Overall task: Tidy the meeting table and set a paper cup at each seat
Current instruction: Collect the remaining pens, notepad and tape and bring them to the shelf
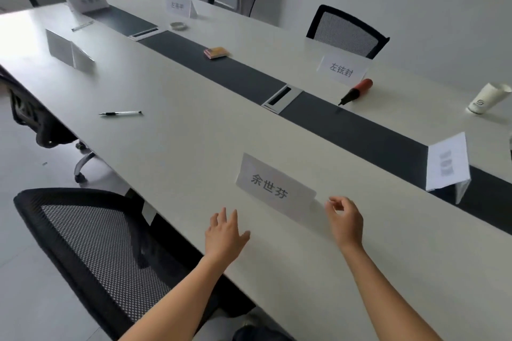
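A long white meeting table (194, 124) with a dark centre strip runs from near right to far left. Directly before me stands a folded white name card (274, 188). My left hand (224, 235) hovers over the table edge just left of the card, fingers straight, holding nothing. My right hand (346, 220) is at the card's right end with fingers loosely curled, apart from it. A stack of white paper cups (489, 101) lies tilted at the far right. A pen (120, 113), an orange hand pump (357, 90) and a small orange box (216, 52) lie loose on the table.
Other name cards stand at the seats: (342, 69), (447, 166), (70, 50), (179, 5), (86, 0). A ruler (82, 26) and a roll of tape (178, 26) lie far off. Mesh chairs stand near left (91, 243) and across (346, 32). Two cable hatches (282, 98) sit in the strip.
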### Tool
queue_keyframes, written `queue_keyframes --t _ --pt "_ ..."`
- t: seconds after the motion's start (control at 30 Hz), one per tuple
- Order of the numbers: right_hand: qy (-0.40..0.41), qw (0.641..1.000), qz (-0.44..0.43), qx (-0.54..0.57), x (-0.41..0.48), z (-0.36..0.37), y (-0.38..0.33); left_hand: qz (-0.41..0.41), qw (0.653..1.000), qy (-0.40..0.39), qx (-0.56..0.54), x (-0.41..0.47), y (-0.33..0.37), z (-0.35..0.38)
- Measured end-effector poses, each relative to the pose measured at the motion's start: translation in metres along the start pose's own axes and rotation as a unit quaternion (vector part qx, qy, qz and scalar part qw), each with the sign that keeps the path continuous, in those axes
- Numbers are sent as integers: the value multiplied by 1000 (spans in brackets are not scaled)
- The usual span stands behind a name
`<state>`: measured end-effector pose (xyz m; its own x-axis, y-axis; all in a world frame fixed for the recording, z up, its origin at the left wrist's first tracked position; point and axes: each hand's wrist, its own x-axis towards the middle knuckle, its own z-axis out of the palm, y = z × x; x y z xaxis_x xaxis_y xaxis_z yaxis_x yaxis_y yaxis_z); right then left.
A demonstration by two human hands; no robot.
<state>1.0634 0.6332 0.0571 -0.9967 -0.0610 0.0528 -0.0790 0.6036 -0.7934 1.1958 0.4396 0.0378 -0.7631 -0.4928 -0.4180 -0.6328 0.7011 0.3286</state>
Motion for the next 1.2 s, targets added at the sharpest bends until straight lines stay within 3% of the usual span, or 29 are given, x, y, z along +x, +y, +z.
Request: queue_keyframes --t 0.2,0.4,0.53,0.73,1.0,1.1,1.2 --pt "-151 988 -10 -33 86 18 -26 -17 999 -29 30 13 -12 6" --pt "-331 933 -46 -137 132 62 -29 -36 998 -18 41 19 -13 14" --pt "-383 905 -81 -167 138 95 -34 -43 998 -10 33 18 -15 18" --pt "-392 862 -164 -278 146 124 -46 -42 998 -17 37 19 -19 19" --pt "-360 847 -146 -362 144 108 -37 -8 997 -56 54 14 -26 8" --pt "-320 875 -79 -354 145 94 -36 8 995 -96 34 17 -32 -2" --pt "-231 923 -40 -304 144 76 -47 10 991 -119 -64 17 -40 -23"
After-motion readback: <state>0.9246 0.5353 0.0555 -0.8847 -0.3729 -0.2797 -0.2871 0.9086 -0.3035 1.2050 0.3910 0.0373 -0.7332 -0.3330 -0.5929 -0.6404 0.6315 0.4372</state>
